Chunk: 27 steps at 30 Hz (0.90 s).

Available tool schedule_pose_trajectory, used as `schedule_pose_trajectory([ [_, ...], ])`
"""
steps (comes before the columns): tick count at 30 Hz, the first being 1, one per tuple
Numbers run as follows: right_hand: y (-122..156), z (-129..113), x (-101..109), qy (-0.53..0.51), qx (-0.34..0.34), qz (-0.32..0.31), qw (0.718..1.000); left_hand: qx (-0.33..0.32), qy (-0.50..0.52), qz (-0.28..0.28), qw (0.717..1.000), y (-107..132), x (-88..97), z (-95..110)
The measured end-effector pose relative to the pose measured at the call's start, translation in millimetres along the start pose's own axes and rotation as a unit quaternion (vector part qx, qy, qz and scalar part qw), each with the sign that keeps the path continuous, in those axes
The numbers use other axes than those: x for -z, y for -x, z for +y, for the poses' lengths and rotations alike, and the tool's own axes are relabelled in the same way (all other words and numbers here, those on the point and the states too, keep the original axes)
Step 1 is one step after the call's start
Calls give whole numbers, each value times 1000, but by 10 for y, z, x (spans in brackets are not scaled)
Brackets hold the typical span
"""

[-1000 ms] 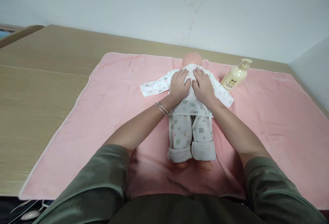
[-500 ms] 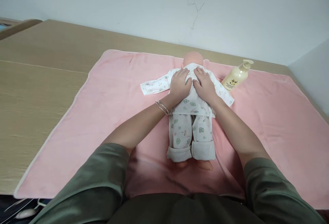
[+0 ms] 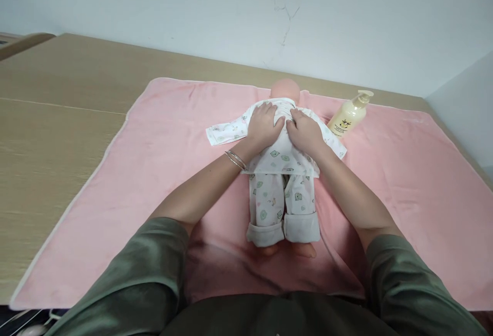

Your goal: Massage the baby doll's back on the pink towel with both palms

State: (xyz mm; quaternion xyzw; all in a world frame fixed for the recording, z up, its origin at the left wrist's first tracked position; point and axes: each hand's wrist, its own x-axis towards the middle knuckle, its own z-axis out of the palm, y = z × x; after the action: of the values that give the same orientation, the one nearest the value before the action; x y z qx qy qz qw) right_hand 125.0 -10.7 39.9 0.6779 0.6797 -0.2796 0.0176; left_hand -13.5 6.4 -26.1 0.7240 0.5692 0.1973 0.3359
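On the pink blanket [image 3: 165, 135], our baby doll [image 3: 283, 159] is lying tummy-down, head [image 3: 285, 90] pointing to twelve o'clock. We are resting our left hand [image 3: 265, 126] and right hand [image 3: 307, 132] flat on its back, gripping nothing.

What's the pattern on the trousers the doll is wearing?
The doll trousers are white with small scattered prints, several of them green; best seen in the head view.

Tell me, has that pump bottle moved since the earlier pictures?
No: against the wall crack, the pump bottle shows no clear shift; only the camera view drifted slightly.
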Motion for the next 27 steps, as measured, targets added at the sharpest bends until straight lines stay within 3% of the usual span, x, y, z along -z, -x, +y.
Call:
schedule_pose_trajectory([
  [7, -186, 225, -137, -39, 5, 9, 999, -30, -22, 45, 998, 94, -36, 80],
  [20, -5, 53, -124, 77, 7, 91, 993, -7, 46, 60, 997, 91, -97, -13],
  [27, -132, 240, -120, 39, 68, 17, 997, -1, 52, 23, 998, 66, -107, -48],
])
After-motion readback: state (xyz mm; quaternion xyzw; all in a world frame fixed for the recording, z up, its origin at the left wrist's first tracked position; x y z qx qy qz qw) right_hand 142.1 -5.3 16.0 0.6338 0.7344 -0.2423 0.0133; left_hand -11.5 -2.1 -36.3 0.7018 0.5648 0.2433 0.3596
